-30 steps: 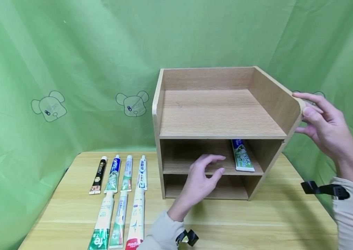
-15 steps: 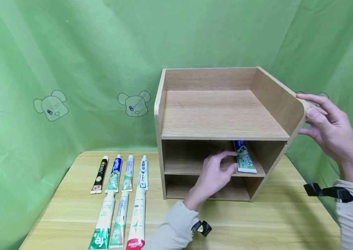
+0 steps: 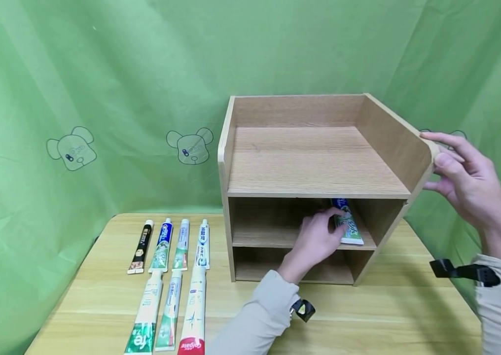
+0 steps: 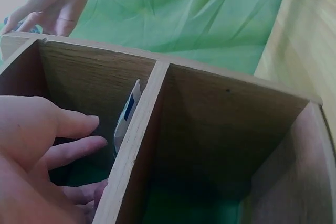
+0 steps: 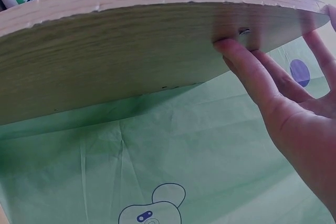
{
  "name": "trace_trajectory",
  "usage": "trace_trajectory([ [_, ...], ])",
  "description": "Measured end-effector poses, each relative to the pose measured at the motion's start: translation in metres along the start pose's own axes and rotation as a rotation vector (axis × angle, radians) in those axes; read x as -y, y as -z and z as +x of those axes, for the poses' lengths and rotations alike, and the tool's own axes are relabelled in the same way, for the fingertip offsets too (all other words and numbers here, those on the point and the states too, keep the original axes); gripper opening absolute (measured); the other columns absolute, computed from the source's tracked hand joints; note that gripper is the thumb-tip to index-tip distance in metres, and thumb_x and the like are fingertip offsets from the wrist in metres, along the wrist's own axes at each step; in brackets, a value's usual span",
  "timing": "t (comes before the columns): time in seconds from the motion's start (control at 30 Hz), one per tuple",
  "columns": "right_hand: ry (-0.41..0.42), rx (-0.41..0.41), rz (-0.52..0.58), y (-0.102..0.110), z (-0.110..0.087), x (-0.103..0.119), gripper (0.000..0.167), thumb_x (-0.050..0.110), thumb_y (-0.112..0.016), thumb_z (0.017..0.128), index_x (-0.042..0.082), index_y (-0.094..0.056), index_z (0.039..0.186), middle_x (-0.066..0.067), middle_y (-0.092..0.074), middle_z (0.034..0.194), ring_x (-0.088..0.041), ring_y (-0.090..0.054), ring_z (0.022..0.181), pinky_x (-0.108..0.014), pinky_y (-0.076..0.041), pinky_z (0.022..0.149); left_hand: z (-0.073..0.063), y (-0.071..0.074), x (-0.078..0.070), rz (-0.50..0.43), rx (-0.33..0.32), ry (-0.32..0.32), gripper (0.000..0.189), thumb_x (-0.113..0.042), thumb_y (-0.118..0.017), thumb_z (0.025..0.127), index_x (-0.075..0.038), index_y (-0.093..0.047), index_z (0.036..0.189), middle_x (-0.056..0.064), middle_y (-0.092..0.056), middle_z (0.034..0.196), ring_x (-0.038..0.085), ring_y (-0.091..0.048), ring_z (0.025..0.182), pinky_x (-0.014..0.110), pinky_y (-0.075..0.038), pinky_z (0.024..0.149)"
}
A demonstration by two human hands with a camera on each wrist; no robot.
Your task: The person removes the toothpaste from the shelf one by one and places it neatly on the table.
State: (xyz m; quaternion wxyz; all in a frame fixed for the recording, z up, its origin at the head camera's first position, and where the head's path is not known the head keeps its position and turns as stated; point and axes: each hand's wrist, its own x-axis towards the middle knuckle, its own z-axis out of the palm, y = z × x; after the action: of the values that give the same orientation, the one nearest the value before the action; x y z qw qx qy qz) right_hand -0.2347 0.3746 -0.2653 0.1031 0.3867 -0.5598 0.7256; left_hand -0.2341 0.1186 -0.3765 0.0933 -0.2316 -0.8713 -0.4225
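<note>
A blue and green toothpaste tube (image 3: 352, 235) lies on the middle level of a wooden shelf (image 3: 312, 160), near its right wall. My left hand (image 3: 314, 239) reaches into that level, and its fingers overlap the tube in the head view. The left wrist view shows those fingers loosely extended, with a gap between the fingertips and the tube (image 4: 126, 119). My right hand (image 3: 472, 187) holds the upper front corner of the right side panel, thumb at the front edge. In the right wrist view, fingers (image 5: 247, 69) press against the panel's outer face.
Left of the shelf, several toothpaste tubes lie in two rows on the table (image 3: 86, 305). Among them are a black tube (image 3: 141, 249) and a red-and-white tube (image 3: 194, 315). A green curtain (image 3: 144, 64) hangs behind.
My left hand has moved right and deeper into the middle level, from beside the tube to over it. My right hand stays on the side panel.
</note>
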Motion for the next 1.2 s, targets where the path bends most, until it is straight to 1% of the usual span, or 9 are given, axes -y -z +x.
trace_trajectory([
  [0.23,-0.009,-0.002,-0.018,-0.001,-0.001,0.000,0.045,-0.015,-0.029,0.105,-0.016,-0.031,0.150,-0.025,-0.062,0.132,-0.030,-0.067,0.110,-0.039,-0.062,0.083,0.007,-0.008,-0.013,0.221,0.029,0.087,0.036,-0.044,-0.063,0.100,-0.038,-0.064,0.135,-0.005,-0.068,0.114,0.009,-0.061,0.078,0.021,-0.043,0.057],
  [0.33,-0.014,0.001,-0.012,-0.001,-0.002,-0.001,0.045,-0.014,-0.029,0.105,-0.016,-0.031,0.150,-0.025,-0.062,0.132,-0.030,-0.067,0.111,-0.040,-0.062,0.084,0.008,-0.014,-0.015,0.296,0.031,0.101,0.038,-0.048,-0.066,0.097,-0.042,-0.063,0.135,-0.005,-0.067,0.117,0.010,-0.062,0.087,0.023,-0.046,0.067],
  [0.47,-0.012,0.007,-0.006,-0.001,-0.002,-0.002,0.045,-0.014,-0.029,0.105,-0.016,-0.030,0.151,-0.026,-0.061,0.133,-0.031,-0.067,0.112,-0.040,-0.062,0.085,0.010,-0.016,-0.016,0.354,0.033,0.096,0.043,-0.049,-0.072,0.093,-0.044,-0.063,0.135,-0.007,-0.067,0.116,0.010,-0.062,0.097,0.027,-0.048,0.084],
  [0.57,-0.010,0.008,-0.007,-0.001,-0.001,-0.003,0.045,-0.014,-0.028,0.105,-0.016,-0.030,0.150,-0.026,-0.061,0.134,-0.030,-0.067,0.111,-0.040,-0.062,0.084,0.011,-0.015,-0.018,0.351,0.043,0.093,0.044,-0.046,-0.075,0.091,-0.045,-0.064,0.133,-0.009,-0.069,0.109,0.007,-0.061,0.089,0.026,-0.048,0.080],
  [0.73,-0.011,0.014,-0.002,-0.002,0.000,-0.003,0.046,-0.015,-0.028,0.105,-0.016,-0.029,0.151,-0.026,-0.061,0.134,-0.031,-0.067,0.112,-0.040,-0.061,0.085,0.013,-0.012,-0.018,0.283,0.065,0.102,0.042,-0.039,-0.077,0.089,-0.044,-0.066,0.129,-0.013,-0.067,0.095,0.005,-0.055,0.074,0.021,-0.039,0.054],
  [0.8,-0.012,0.016,-0.002,-0.001,0.000,-0.003,0.046,-0.015,-0.028,0.105,-0.016,-0.029,0.151,-0.026,-0.061,0.134,-0.031,-0.067,0.112,-0.040,-0.061,0.085,0.013,-0.011,-0.017,0.244,0.058,0.099,0.041,-0.037,-0.078,0.088,-0.042,-0.068,0.127,-0.014,-0.067,0.092,0.005,-0.055,0.074,0.019,-0.038,0.051],
  [0.87,-0.011,0.017,-0.003,-0.001,-0.001,-0.003,0.046,-0.015,-0.028,0.105,-0.016,-0.029,0.151,-0.026,-0.061,0.135,-0.032,-0.067,0.113,-0.040,-0.061,0.085,0.013,-0.010,-0.016,0.191,0.052,0.093,0.039,-0.033,-0.080,0.087,-0.039,-0.071,0.125,-0.014,-0.068,0.094,0.006,-0.056,0.077,0.018,-0.039,0.054],
  [1.07,-0.009,0.002,-0.003,0.000,-0.001,-0.001,0.045,-0.015,-0.028,0.105,-0.016,-0.030,0.150,-0.027,-0.061,0.134,-0.031,-0.067,0.111,-0.040,-0.062,0.083,0.014,-0.003,-0.011,-0.070,0.063,0.089,0.036,-0.019,-0.079,0.088,-0.025,-0.074,0.123,-0.004,-0.070,0.113,0.005,-0.055,0.088,0.016,-0.044,0.080],
  [1.2,-0.011,0.000,-0.004,0.000,-0.001,0.000,0.046,-0.015,-0.028,0.105,-0.016,-0.030,0.150,-0.026,-0.061,0.133,-0.030,-0.066,0.110,-0.040,-0.062,0.083,0.013,-0.002,-0.008,-0.285,0.059,0.133,0.035,-0.011,-0.078,0.089,-0.019,-0.075,0.123,0.001,-0.070,0.104,0.003,-0.055,0.076,0.015,-0.050,0.065],
])
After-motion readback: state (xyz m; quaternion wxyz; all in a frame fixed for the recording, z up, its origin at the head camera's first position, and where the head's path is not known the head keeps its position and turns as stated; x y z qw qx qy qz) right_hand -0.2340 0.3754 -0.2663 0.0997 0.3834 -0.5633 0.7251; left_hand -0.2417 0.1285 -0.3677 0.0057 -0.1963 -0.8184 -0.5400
